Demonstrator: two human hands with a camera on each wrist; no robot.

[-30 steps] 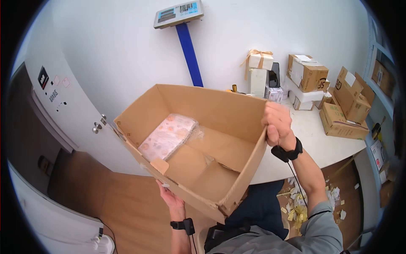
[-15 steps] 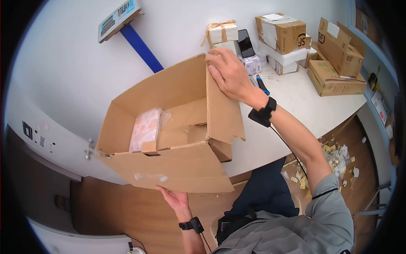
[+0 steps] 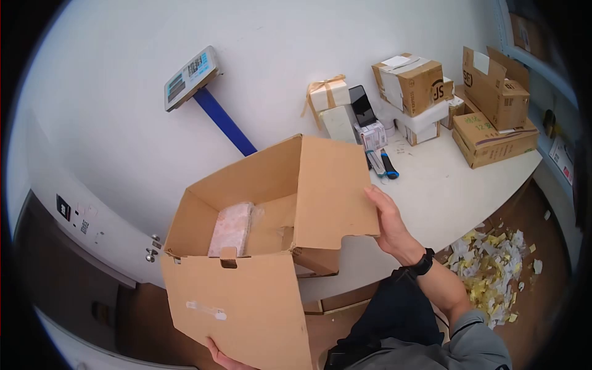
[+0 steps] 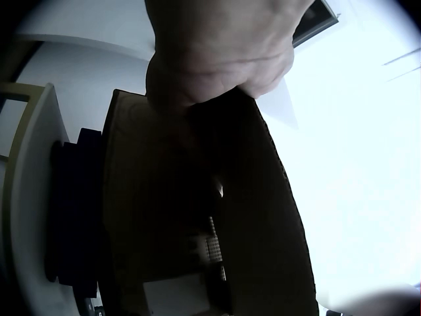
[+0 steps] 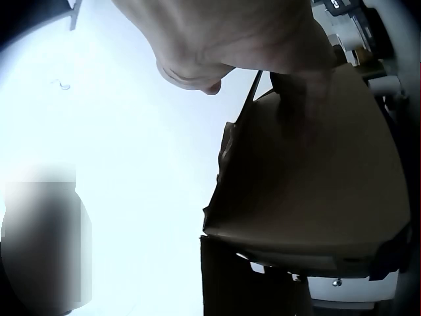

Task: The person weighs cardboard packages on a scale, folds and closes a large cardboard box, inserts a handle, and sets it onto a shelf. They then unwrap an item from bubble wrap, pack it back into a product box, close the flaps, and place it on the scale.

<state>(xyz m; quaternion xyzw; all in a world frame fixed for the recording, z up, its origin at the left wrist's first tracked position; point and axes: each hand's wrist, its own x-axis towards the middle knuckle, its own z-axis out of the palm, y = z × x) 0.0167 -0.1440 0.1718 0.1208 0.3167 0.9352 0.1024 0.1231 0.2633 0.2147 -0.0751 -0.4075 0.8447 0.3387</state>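
Observation:
A large brown cardboard box [image 3: 234, 172] stands tilted with its top open. Inside it lies a flat pink-patterned packet [image 3: 232, 229] in clear plastic wrap. My left hand [image 3: 225, 357] holds the lower edge of the front flap [image 3: 240, 296], which hangs outward with a strip of tape on it; most of that hand is hidden behind the cardboard. My right hand [image 3: 393, 225] grips the outer edge of the right flap [image 3: 333, 191], thumb along the edge. In the left wrist view, the left hand [image 4: 223, 52] sits at the top of a dark cardboard panel.
Behind the box a scale display [image 3: 191, 77] stands on a blue post. On the white table [image 3: 444, 185] are a utility knife [image 3: 388, 165], a ribboned white box [image 3: 328, 94], a phone [image 3: 362, 105] and several cartons [image 3: 410, 83]. Paper scraps [image 3: 493, 271] litter the floor at right.
The box has turned and come lower, and its front and right flaps now spread outward. My right hand moved from the rim corner down to the right flap's edge; the left moved lower.

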